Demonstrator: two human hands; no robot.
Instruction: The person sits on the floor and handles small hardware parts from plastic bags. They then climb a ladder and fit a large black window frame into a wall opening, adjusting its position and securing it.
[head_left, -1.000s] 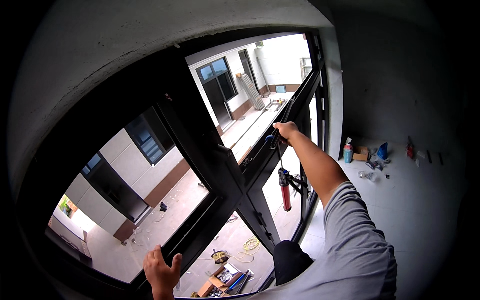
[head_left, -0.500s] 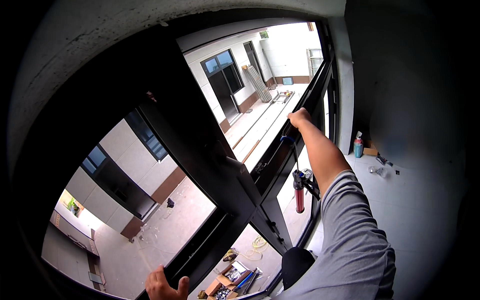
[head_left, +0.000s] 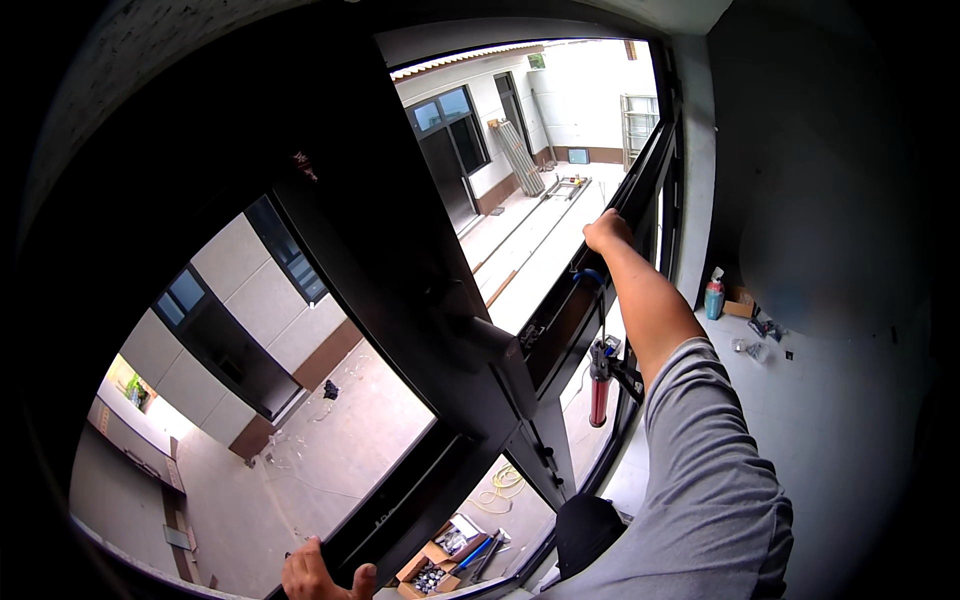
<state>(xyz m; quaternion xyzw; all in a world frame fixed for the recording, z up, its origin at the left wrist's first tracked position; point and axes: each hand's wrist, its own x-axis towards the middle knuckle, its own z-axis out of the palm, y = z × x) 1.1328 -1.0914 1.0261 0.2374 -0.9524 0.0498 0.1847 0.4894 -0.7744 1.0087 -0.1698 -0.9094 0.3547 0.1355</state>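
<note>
Your right grip (head_left: 608, 232) has moved farther along the dark metal rail (head_left: 562, 318) over the past second, widening the gap to the curved blue hook (head_left: 590, 274), while your left grip (head_left: 325, 578) stays at the near left. Your bare right hand is clasped over the squared edge of the rail, fingertips hidden on its far side. At left, your fingers bend over a second flat, dark bar (head_left: 405, 505), thumb standing apart; whether they clasp it, you cannot tell.

A caulking gun (head_left: 599, 395), with a smooth red tube and angular black handle, hangs on the near side of the rail, just left of your forearm, from a slim rod rising toward the hook. Your ribbed-looking folds of soft grey sleeve (head_left: 715, 440) fill the near right.

Through the near opening lie a torn-edged cardboard box (head_left: 430, 575) of small rounded pieces and loose loops of yellow cable (head_left: 500, 485). To the right, a glossy blue bottle (head_left: 714, 300), a brown carton (head_left: 740, 302) and crumpled clear plastic (head_left: 755, 350) stand or lie on pale floor. Far off, a long, ridged grey bundle (head_left: 517, 158) leans by a white wall with a brown base.
</note>
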